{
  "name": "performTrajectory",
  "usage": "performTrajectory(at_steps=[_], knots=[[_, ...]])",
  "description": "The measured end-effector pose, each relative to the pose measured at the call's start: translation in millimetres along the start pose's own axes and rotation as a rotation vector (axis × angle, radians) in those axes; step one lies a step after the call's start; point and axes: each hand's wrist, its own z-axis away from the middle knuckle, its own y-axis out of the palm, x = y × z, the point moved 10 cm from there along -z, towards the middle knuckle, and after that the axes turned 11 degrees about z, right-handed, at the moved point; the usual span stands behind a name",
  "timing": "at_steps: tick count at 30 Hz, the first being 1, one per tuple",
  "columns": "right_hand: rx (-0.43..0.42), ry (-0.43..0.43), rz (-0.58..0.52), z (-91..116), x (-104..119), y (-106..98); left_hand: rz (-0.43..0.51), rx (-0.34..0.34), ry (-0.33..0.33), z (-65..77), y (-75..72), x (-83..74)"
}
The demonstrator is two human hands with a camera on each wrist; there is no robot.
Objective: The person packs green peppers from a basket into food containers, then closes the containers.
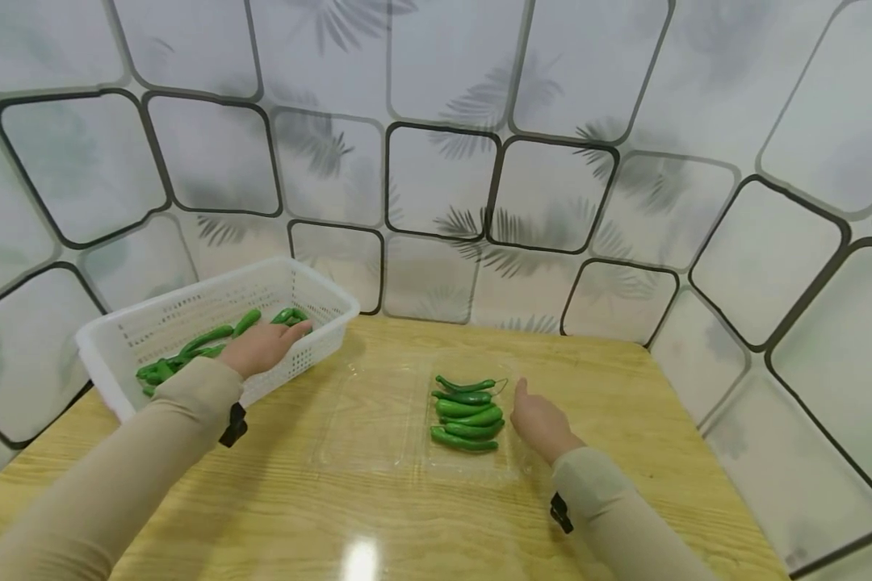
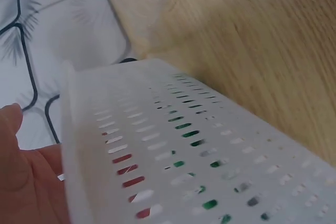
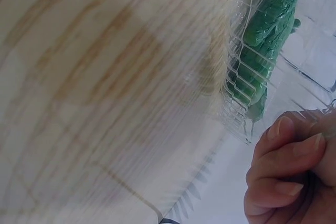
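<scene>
My left hand (image 1: 262, 349) reaches over the front wall of a white plastic basket (image 1: 318, 345), its fingers near green chili peppers (image 1: 289, 315) inside. In the left wrist view, the hand (image 2: 34, 182) shows partly behind the perforated wall, which hides some fingers; no pepper shows in it. A clear plastic box lies unfolded on the table, with several green chili peppers (image 1: 468, 410) in its right half. My right hand (image 1: 545, 421) is beside that half's right edge, thumb pointing forward. In the right wrist view, its fingers (image 3: 283, 161) are loosely curled next to the clear plastic.
The box's left half (image 1: 366, 415) lies flat between the basket and the peppers. More peppers (image 1: 189, 353) lie at the basket's left end. Behind the wooden table (image 1: 305, 516) stands a patterned wall covering (image 1: 436, 177), which also closes off both sides.
</scene>
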Motion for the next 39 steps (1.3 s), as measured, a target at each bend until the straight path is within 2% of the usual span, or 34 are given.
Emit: performTrajectory(at_steps=[15, 19, 23, 30, 34, 39], knots=[[-0.011, -0.007, 0.013, 0.0, 4.0, -2.4, -0.016, 0.003, -0.046, -7.2, 8.1, 23.8], [0.0, 0.0, 0.008, 0.7, 4.1, -2.3, 0.0, 0.027, -0.064, -9.0, 10.1, 26.7], [0.01, 0.004, 0.001, 0.5, 3.6, -1.2, 0.063, 0.071, -0.111, -10.1, 13.2, 31.1], [0.017, 0.006, -0.011, 0.8, 2.8, -0.1, 0.288, 0.153, -0.219, -10.0, 21.1, 46.0], [0.013, -0.004, -0.003, 1.1, 2.8, 0.2, 0.375, 0.195, -0.243, -10.5, 24.6, 49.1], [-0.013, -0.023, 0.034, 1.8, 3.6, -1.7, 0.425, 0.222, -0.232, -10.8, 26.1, 43.4]])
